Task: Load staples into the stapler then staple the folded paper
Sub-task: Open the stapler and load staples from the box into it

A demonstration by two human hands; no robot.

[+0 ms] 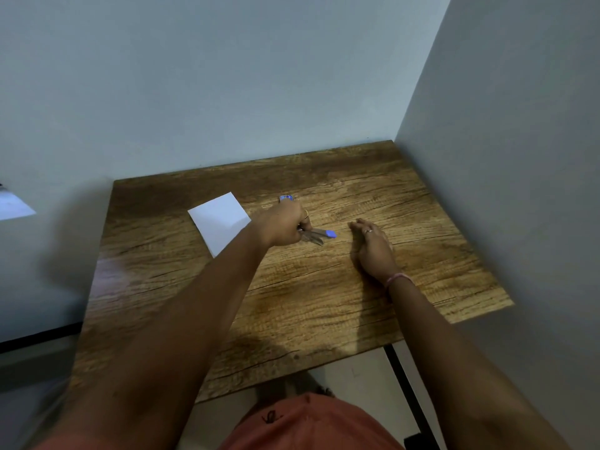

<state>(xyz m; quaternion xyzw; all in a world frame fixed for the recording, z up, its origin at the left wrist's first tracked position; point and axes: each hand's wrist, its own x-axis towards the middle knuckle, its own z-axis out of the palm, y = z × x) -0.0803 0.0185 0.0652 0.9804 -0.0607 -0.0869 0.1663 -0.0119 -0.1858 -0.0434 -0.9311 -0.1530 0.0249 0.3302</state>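
A small stapler (319, 235) with a metal body and a blue tip lies on the wooden table (292, 287), its jaws apart. My left hand (282, 227) is closed around its rear end. Just beyond that hand sits a small blue staple box (286, 198), partly hidden by my knuckles. The folded white paper (219, 220) lies flat to the left, under my left wrist. My right hand (373, 246) rests on the table to the right of the stapler, fingers together and loosely curled, holding nothing I can see.
The table stands in a corner, with grey walls (227, 76) behind it and on the right (519, 157). Its left and front edges drop to the floor. A black table leg (406, 384) shows below the front right.
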